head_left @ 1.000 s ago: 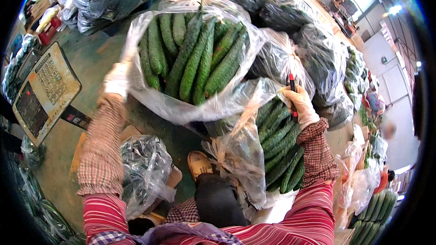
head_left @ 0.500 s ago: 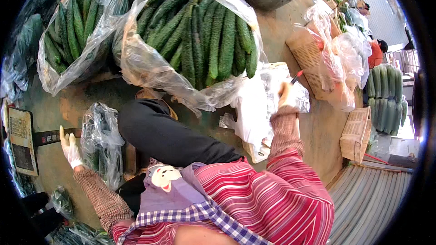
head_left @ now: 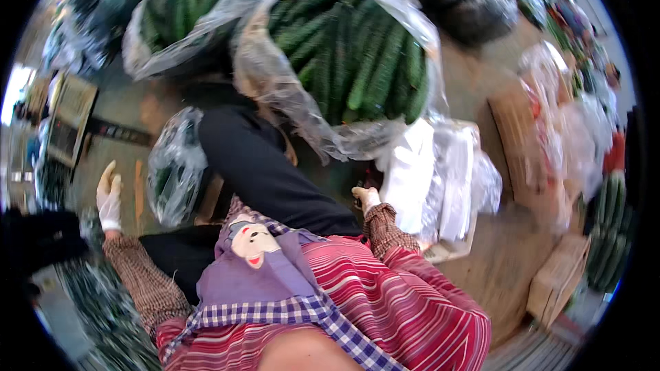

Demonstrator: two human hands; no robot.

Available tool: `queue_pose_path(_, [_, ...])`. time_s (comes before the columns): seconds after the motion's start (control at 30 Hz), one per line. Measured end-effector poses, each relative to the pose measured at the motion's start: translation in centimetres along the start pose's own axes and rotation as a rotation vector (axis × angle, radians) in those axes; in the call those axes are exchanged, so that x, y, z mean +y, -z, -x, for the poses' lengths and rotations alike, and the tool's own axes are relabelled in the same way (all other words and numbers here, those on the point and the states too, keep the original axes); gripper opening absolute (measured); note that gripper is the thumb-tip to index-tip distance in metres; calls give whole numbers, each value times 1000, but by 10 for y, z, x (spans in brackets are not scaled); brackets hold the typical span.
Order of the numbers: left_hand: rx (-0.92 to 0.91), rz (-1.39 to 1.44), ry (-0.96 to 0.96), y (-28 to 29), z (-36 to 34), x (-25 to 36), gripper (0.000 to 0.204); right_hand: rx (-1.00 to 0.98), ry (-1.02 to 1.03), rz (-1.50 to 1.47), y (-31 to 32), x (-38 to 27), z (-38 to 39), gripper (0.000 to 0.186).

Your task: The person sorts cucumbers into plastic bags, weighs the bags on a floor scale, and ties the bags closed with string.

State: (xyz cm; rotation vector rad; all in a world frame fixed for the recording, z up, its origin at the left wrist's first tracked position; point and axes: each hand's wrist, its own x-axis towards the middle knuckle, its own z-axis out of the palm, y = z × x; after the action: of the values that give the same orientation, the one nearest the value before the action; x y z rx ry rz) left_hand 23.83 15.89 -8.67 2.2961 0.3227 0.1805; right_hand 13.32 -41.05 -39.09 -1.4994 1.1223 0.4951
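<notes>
My left hand [head_left: 108, 199], in a pale glove, is held out at the left with its fingers stretched and nothing in them. Beside it lies a clear plastic bag [head_left: 177, 168] with dark green cucumbers inside. My right hand [head_left: 367, 196], also gloved, is closed low beside my knee, at the left edge of a stack of white plastic bags [head_left: 410, 178]. Blur and the hand's own angle hide what its fingers hold. Ahead of my legs stands a large open clear sack [head_left: 256, 75] filled with long bumpy cucumbers [head_left: 350, 62].
A second sack of cucumbers [head_left: 180, 10] stands at the far left. Beyond my left hand is a flat scale [head_left: 69, 120]. The white bags rest in a pale crate [head_left: 469, 237]. Farther right are a basket under plastic [head_left: 519, 144] and another crate [head_left: 560, 278].
My right hand has pulled back leftward from beyond the white bags, where it held a small red-tipped black tool. My left hand stays open. The view has shifted and turned.
</notes>
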Motion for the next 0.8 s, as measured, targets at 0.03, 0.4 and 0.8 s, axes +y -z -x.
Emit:
queue_pose_path(0.03, [47,-47,-38,12,7,-9,35,129,129,320,-1,-9,-3,29])
queue_pose_path(0.4, [140,-653,399,-38,47,-23,45,-436,1075,56,-70,-283,273,18])
queue_pose_path(0.8, [-343,-177,345,-142,46,-58,27,-336,1231,1179,-366,-176,98,29])
